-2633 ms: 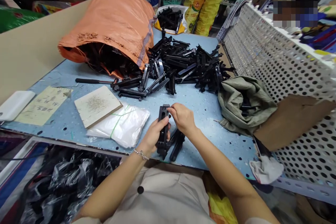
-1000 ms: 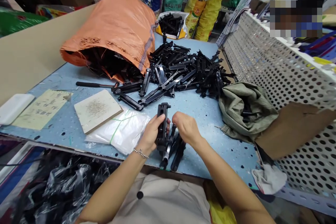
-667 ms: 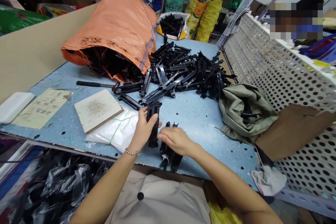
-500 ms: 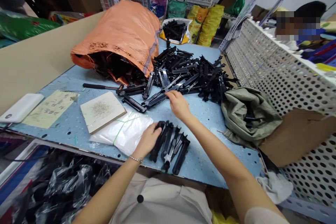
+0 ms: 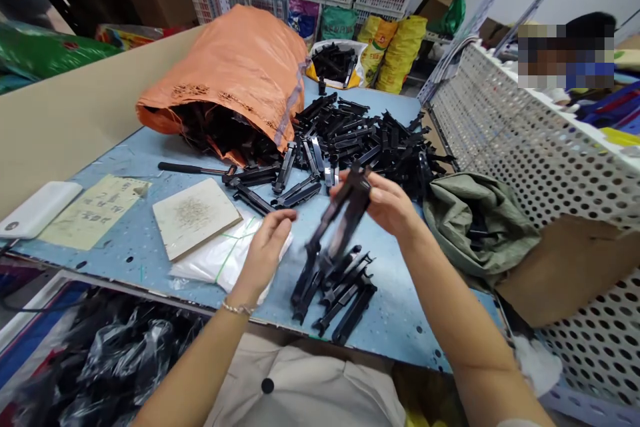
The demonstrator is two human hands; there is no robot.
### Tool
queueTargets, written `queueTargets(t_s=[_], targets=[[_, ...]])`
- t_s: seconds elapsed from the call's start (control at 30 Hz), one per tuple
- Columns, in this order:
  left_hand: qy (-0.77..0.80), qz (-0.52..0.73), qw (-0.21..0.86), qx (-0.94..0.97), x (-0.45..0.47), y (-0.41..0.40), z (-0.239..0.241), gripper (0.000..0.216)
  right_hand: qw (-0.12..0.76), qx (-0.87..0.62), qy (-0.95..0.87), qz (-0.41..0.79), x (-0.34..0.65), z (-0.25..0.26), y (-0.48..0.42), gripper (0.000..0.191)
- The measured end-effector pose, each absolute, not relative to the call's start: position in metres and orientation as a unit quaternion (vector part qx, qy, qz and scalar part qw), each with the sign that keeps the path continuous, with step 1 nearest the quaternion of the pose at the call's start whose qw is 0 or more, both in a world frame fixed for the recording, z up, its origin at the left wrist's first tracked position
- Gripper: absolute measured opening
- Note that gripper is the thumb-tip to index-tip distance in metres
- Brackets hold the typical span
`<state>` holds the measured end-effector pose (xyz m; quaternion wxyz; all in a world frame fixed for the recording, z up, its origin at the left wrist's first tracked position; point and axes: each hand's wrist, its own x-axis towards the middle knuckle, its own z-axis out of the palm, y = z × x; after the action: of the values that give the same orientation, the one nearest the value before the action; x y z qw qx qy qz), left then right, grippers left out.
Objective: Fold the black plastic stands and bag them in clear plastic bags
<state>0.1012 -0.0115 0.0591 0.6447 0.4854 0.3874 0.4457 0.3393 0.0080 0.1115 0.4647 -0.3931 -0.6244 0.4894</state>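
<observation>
My right hand point(image 5: 389, 203) is closed on the top end of a long black plastic part point(image 5: 336, 227), which hangs tilted above the blue table point(image 5: 395, 280). Just left of that part my left hand point(image 5: 267, 245) is raised with its fingers apart, holding nothing. Below them several matching black parts point(image 5: 345, 290) lie side by side near the table's front edge. A big heap of the same black parts point(image 5: 360, 137) sits farther back.
An orange woven sack point(image 5: 235, 73) spills black parts at the back left. A stack of clear plastic bags point(image 5: 227, 253), a square board point(image 5: 196, 215), a paper sheet point(image 5: 93, 210) and a white slab point(image 5: 37, 208) lie left. A green cloth point(image 5: 475, 220) and perforated metal panel point(image 5: 540, 147) stand right.
My left hand laid its part down with the row and lifted off, open. My right hand reached to the heap, took a long black part and brought it back toward me.
</observation>
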Motion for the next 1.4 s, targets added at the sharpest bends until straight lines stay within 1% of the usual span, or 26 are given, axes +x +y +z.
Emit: queueTargets(t_s=[0.07,0.1,0.13,0.17,0.23,0.3,0.37,0.4,0.5,0.57,0.6,0.7,0.8,0.87,0.9,0.97,1.03,1.07,1.1,1.13,1.2,1.27,1.33,1.4], targets=[[0.241,0.28,0.846,0.385,0.114,-0.015,0.068,0.058,0.485,-0.311,-0.55,0.604,0.329,0.106,-0.015,0.064],[0.158,0.195,0.91,0.331,0.122,-0.021,0.07,0.065,0.488,-0.287,-0.521,0.639,0.323,0.1,-0.023,0.064],[0.091,0.137,0.944,0.286,0.129,-0.027,0.071,0.069,0.49,-0.276,-0.496,0.661,0.319,0.092,-0.029,0.062],[0.048,0.112,0.96,0.253,0.135,-0.033,0.07,0.069,0.49,-0.279,-0.476,0.675,0.316,0.084,-0.033,0.059],[0.036,0.139,0.964,0.224,0.142,-0.044,0.065,0.066,0.497,-0.319,-0.45,0.67,0.315,0.071,-0.039,0.052],[0.095,0.187,0.95,0.231,0.142,-0.049,0.061,0.062,0.528,-0.394,-0.459,0.596,0.319,0.063,-0.045,0.047],[0.183,0.224,0.918,0.272,0.137,-0.049,0.059,0.056,0.54,-0.484,-0.517,0.455,0.323,0.061,-0.049,0.045],[0.223,0.236,0.897,0.3,0.135,-0.05,0.058,0.053,0.522,-0.527,-0.56,0.369,0.324,0.061,-0.051,0.045],[0.305,0.256,0.828,0.395,0.134,-0.053,0.057,0.047,0.407,-0.614,-0.664,0.128,0.319,0.06,-0.05,0.04],[0.349,0.274,0.768,0.462,0.138,-0.058,0.055,0.046,0.362,-0.643,-0.674,0.036,0.314,0.055,-0.046,0.043],[0.37,0.284,0.736,0.491,0.14,-0.06,0.054,0.046,0.355,-0.656,-0.666,0.018,0.311,0.051,-0.044,0.046],[0.416,0.303,0.673,0.531,0.144,-0.062,0.049,0.044,0.338,-0.689,-0.639,0.046,0.306,0.039,-0.039,0.048],[0.431,0.3,0.658,0.54,0.142,-0.058,0.044,0.042,0.324,-0.675,-0.658,0.085,0.305,0.031,-0.038,0.046],[0.434,0.3,0.643,0.556,0.14,-0.055,0.042,0.042,0.344,-0.663,-0.655,0.118,0.304,0.029,-0.036,0.046],[0.434,0.305,0.632,0.565,0.139,-0.054,0.041,0.041,0.364,-0.66,-0.638,0.155,0.303,0.029,-0.035,0.047],[0.43,0.318,0.615,0.579,0.137,-0.051,0.039,0.042,0.404,-0.648,-0.585,0.273,0.301,0.032,-0.035,0.048],[0.426,0.33,0.614,0.576,0.136,-0.047,0.036,0.042,0.409,-0.625,-0.549,0.376,0.299,0.036,-0.04,0.05],[0.429,0.334,0.619,0.568,0.135,-0.044,0.036,0.041,0.394,-0.616,-0.556,0.395,0.298,0.037,-0.046,0.051],[0.436,0.338,0.622,0.556,0.133,-0.042,0.035,0.041,0.369,-0.609,-0.586,0.386,0.297,0.038,-0.053,0.05],[0.447,0.342,0.622,0.545,0.132,-0.039,0.034,0.04,0.337,-0.603,-0.633,0.349,0.295,0.038,-0.062,0.049],[0.466,0.343,0.613,0.537,0.13,-0.034,0.032,0.041,0.266,-0.583,-0.733,0.228,0.288,0.035,-0.081,0.042],[0.465,0.335,0.596,0.562,0.128,-0.031,0.031,0.041,0.211,-0.567,-0.787,0.121,0.28,0.028,-0.095,0.037],[0.457,0.328,0.56,0.608,0.123,-0.03,0.03,0.039,0.183,-0.568,-0.797,0.09,0.274,0.022,-0.099,0.036],[0.467,0.312,0.505,0.655,0.115,-0.03,0.03,0.04,0.16,-0.58,-0.789,0.12,0.276,0.019,-0.09,0.035]])
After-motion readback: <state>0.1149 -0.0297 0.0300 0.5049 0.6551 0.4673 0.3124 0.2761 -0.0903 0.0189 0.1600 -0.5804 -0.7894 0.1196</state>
